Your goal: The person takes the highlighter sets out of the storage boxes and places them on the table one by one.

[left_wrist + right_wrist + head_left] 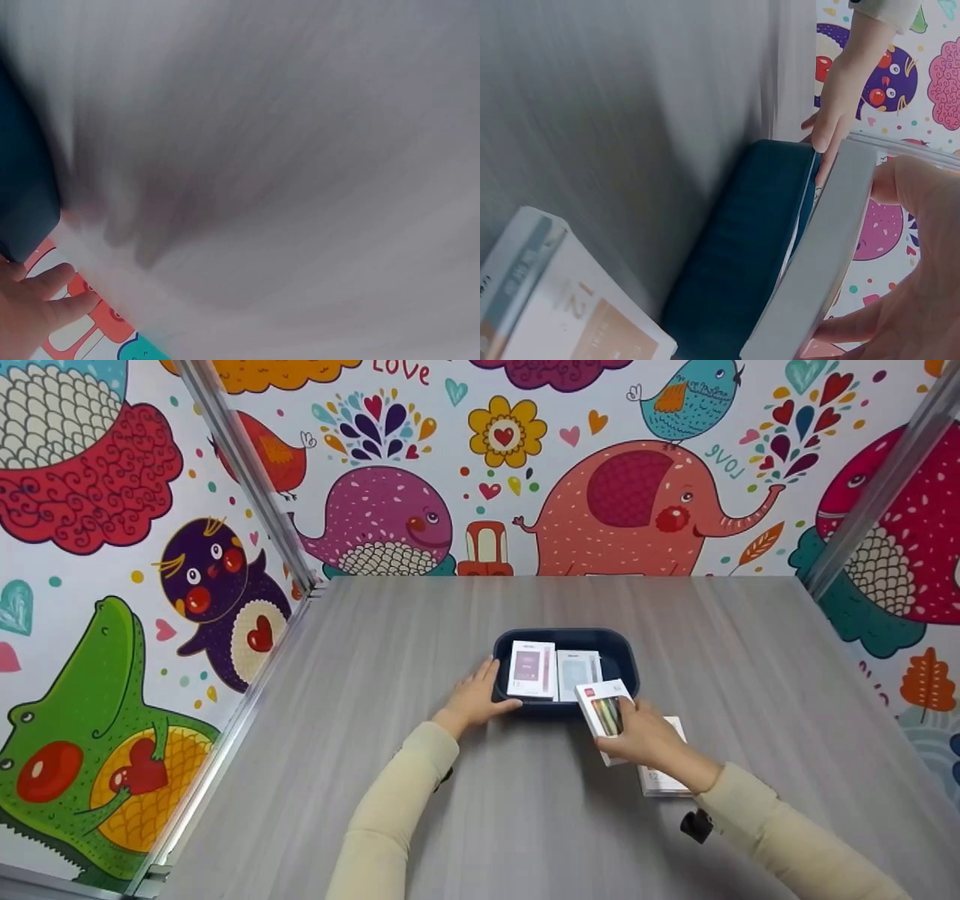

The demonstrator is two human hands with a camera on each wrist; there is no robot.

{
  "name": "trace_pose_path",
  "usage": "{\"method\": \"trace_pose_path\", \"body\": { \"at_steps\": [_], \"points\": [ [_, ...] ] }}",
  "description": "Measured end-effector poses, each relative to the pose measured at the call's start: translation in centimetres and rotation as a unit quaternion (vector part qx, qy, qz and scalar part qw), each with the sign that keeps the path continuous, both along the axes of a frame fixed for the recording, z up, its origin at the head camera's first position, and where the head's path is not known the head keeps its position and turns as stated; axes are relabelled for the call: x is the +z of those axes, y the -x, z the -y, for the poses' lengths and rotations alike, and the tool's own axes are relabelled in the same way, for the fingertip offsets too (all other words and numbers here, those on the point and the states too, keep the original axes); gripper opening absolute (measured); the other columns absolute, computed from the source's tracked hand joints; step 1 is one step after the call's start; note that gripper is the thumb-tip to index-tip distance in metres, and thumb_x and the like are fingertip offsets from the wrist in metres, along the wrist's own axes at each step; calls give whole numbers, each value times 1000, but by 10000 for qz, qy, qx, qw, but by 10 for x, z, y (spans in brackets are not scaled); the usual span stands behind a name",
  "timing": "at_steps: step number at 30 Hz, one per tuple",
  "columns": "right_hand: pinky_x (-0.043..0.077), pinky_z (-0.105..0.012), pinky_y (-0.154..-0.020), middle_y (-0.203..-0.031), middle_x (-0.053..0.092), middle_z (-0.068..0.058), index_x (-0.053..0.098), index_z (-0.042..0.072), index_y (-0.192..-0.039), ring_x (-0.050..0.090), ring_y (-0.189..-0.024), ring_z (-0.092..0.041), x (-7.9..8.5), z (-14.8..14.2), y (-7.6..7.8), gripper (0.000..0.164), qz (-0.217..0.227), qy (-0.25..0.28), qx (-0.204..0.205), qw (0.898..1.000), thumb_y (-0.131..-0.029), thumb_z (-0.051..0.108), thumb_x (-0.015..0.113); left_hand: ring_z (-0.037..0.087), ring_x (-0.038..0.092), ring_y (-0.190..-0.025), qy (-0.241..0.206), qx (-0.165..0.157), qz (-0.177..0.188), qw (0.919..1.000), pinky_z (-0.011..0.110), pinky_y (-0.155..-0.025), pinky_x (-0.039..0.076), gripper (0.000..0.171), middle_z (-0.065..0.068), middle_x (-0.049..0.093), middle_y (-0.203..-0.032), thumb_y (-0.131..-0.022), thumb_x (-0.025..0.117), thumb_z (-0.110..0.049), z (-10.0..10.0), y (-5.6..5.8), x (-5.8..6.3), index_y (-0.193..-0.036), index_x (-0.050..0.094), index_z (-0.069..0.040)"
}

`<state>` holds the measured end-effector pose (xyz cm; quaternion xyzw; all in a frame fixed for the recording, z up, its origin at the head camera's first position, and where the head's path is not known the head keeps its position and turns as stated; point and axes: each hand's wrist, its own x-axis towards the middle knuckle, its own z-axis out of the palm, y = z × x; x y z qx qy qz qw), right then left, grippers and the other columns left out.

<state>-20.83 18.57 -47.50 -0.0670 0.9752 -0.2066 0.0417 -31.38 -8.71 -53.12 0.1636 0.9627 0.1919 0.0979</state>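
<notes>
A dark blue rectangular bin stands on the table. Two flat white boxes lie in it side by side: one with a pink-purple panel, the other with a pale grey-blue panel. My left hand rests against the bin's left end, fingers fairly straight along the rim and thumb spread at the front corner. Between thumb and fingers, my right hand holds a white box with coloured sticks on its face, tilted over the bin's front right corner. Beneath that hand another white box is partly hidden.
The grey wood-patterned table extends around the bin. Walls with cartoon animals stand behind and at both sides, with metal posts at the corners. A small black object shows below the right cuff.
</notes>
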Motion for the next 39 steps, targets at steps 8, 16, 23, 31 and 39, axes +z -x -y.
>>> {"method": "trace_pose_path", "body": {
  "at_steps": [8,16,23,31,39],
  "points": [
    [43,-42,-61,-93,53,-23,46,-10,-122,50,-76,-27,-7,-2,-17,77,-161,16,76,9998,-67,39,68,38,27,-133,23,25,-7,10000,51,-107,19,95,9,12,-153,-80,50,-65,0,-1,0,-148,13,-9],
    [42,-39,-59,-93,51,-20,47,-7,-125,48,-74,-25,-17,0,-32,80,-6,-137,137,9998,-65,41,70,36,27,-134,-3,26,-13,10000,50,-107,21,96,9,13,-153,-80,50,-66,0,0,-1,-147,14,-8],
    [43,-40,-61,-93,51,-23,44,-10,-126,49,-72,-25,-32,4,-35,84,-9,-80,142,9999,-64,39,71,36,25,-134,-18,26,42,10000,50,-108,20,97,9,11,-154,-79,50,-67,-1,0,-1,-148,13,-8],
    [44,-44,-62,-93,50,-26,42,-13,-126,49,-76,-32,-48,11,-40,85,6,-246,198,9995,-64,38,70,39,27,-132,-10,20,58,10000,51,-107,20,96,7,11,-154,-80,49,-67,-1,0,-2,-148,12,-10],
    [46,-49,-67,-93,51,-30,45,-14,-119,52,-83,-39,-61,21,-42,81,-145,-279,317,9990,-61,37,70,39,28,-132,-29,36,57,10000,51,-107,20,96,8,11,-154,-80,50,-66,0,0,-2,-148,13,-8]
  ]
}}
